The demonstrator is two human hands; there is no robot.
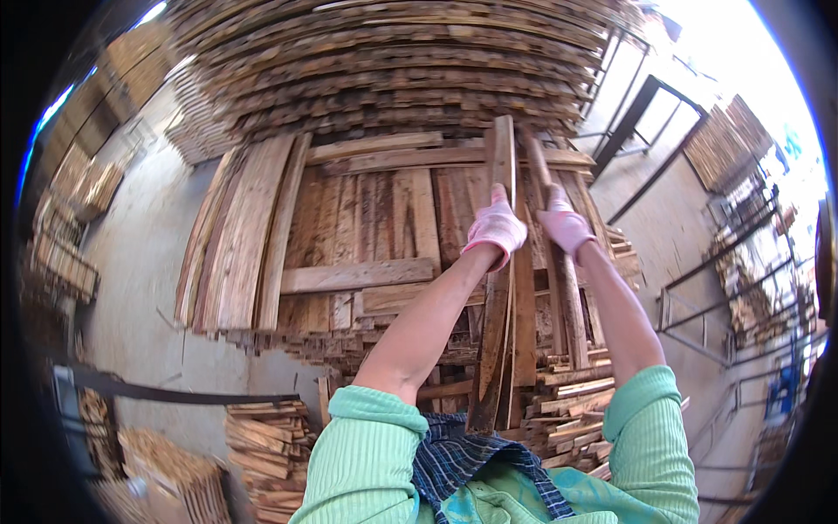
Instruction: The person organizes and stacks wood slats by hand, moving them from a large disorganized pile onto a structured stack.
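Observation:
My left hand [495, 230], in a pink glove, is closed round a long narrow wooden board [494, 336] that points away from me. A thin pale edge runs along it, so there may be two pieces together. Just right of it, my right hand [566, 224], also gloved in pink, grips another long wooden board [572, 314] with a dark, rounded edge. Both boards extend over a layer of planks, their near ends toward my apron. Beneath my palms the gripped surfaces are hidden.
Several planks [253, 231] lie lengthwise at the left of the pile. Crosswise boards [356, 277] rest on it. A tall lumber stack [393, 70] rises behind. Short wood pieces [572, 403] are heaped near me on the right. Metal frames [642, 122] stand to the right.

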